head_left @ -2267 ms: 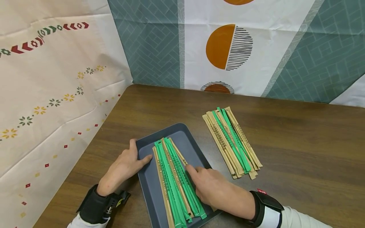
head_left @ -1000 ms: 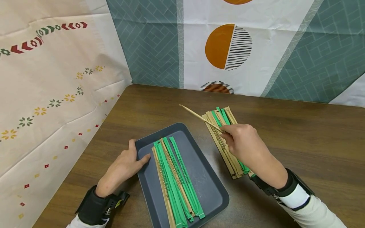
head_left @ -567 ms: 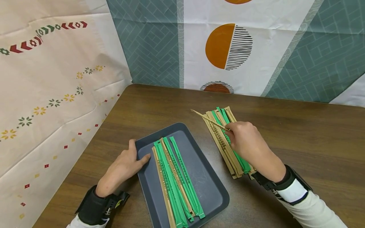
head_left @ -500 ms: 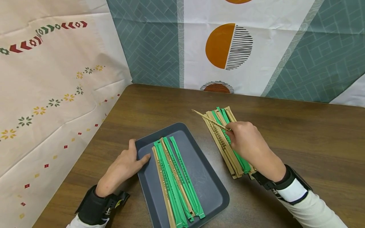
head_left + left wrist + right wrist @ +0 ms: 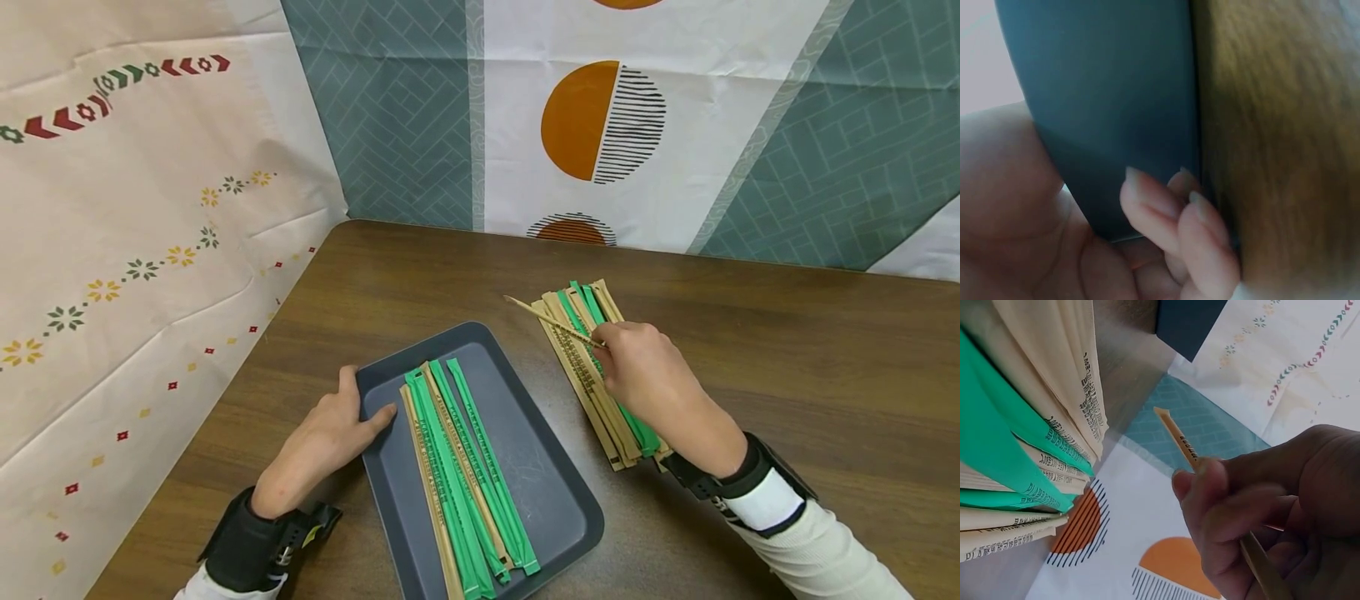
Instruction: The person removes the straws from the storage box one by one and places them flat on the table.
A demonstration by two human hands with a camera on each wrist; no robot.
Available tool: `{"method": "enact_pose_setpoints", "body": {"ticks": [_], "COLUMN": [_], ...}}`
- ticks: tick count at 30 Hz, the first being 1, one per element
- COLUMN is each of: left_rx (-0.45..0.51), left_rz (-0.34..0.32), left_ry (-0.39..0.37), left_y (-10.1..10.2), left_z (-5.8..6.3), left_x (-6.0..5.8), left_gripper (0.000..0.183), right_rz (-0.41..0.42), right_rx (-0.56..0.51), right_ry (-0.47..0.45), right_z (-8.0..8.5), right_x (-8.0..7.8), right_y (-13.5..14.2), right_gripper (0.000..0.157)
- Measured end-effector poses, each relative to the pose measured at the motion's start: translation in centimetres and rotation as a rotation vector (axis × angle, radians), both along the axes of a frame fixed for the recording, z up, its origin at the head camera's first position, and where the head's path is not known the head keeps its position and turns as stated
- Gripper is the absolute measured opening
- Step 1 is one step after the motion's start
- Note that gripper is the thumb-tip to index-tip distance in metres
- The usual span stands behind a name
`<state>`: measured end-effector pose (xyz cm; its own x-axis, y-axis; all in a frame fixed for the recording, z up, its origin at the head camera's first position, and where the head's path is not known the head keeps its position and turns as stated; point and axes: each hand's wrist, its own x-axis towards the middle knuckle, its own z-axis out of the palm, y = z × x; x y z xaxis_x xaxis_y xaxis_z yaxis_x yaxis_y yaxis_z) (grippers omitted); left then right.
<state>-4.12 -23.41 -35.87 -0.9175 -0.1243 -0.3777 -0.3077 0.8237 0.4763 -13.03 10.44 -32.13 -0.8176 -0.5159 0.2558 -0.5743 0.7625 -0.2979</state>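
In the head view, my left hand (image 5: 330, 442) grips the left rim of a dark grey tray (image 5: 555, 492), thumb over the inner side. The left wrist view shows its curled fingers (image 5: 1207, 250) against the tray's outer wall. Green and tan paper-wrapped straws (image 5: 457, 492) lie side by side along the tray's left half. My right hand (image 5: 652, 375) pinches one tan wrapped straw (image 5: 551, 321) over a second bundle of straws (image 5: 592, 400) on the table. In the right wrist view, the held straw's flat end (image 5: 1169, 425) sticks out past the fingertips.
The brown wooden table (image 5: 810, 367) extends right of the bundle. A patterned cloth (image 5: 390, 125) hangs behind the table's far edge, and a cream printed cloth (image 5: 150, 292) runs along the left side.
My right hand has lifted the tan straw out of the tray and moved right and up over the bundle. Over the last half second it barely moves. My left hand stays on the rim.
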Motion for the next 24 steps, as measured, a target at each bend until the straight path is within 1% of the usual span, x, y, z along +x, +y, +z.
{"method": "enact_pose_setpoints", "body": {"ticks": [5,8,14,17,20,22,24], "left_rx": [0.001,-0.001,0.001,0.003,0.004,0.006,0.01], "left_rz": [0.002,0.003,0.004,0.007,0.012,0.011,0.01], "left_ry": [-0.005,0.001,0.005,0.0,-0.003,-0.003,-0.005], "left_y": [-0.01,-0.01,-0.03,-0.05,-0.06,-0.05,-0.05], "left_z": [-0.02,-0.04,-0.05,-0.05,-0.1,-0.08,-0.06], "left_x": [-0.02,-0.02,-0.03,0.0,0.04,0.03,-0.02], "left_gripper": [0.075,0.075,0.074,0.074,0.073,0.074,0.074], "right_rz": [-0.011,-0.037,-0.173,-0.21,-0.215,-0.215,-0.214], "right_rx": [0.023,0.052,0.111,0.188,0.281,0.329,0.358], "right_ry": [-0.014,-0.039,-0.093,-0.167,-0.251,-0.28,-0.289], "right_z": [0.04,0.19,0.72,0.78,0.74,0.72,0.79], "right_x": [0.01,0.05,0.35,0.43,0.46,0.51,0.6], "right_y": [-0.03,-0.01,0.58,0.67,0.57,0.49,0.43], "right_gripper": [0.008,0.007,0.026,0.034,0.038,0.037,0.037]}}
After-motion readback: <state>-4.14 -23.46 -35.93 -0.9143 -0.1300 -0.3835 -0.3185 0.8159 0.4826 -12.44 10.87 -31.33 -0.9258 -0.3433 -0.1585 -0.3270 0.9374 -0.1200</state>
